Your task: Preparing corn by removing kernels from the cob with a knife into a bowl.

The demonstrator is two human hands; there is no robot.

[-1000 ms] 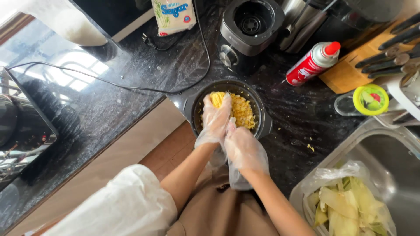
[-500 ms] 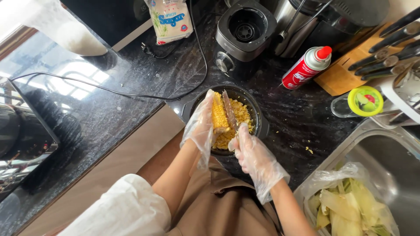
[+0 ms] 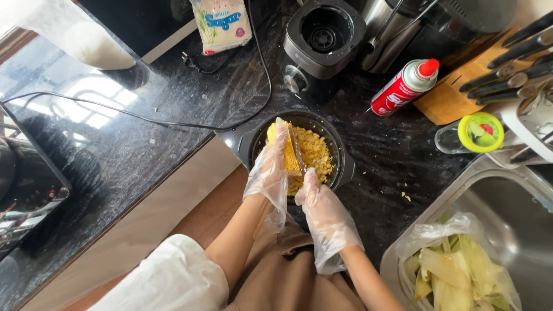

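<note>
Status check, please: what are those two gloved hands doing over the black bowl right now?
Left hand steadies corn cob over bowl. Right hand holds knife against it. Nothing blocking.

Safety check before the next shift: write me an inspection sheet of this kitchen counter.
Surface: black marble counter, stray kernels right of the bowl.
Job's things: corn cob standing in dark bowl of cut kernels; knife against the cob.
Clutter: red spray can, sugar bag, blender base, knife block, green-lidded jar.
Hands: gloved left hand holds the cob; gloved right hand holds the knife.
Cables: black cord across the counter.
Surroundings: sink with bag of husks.
</note>
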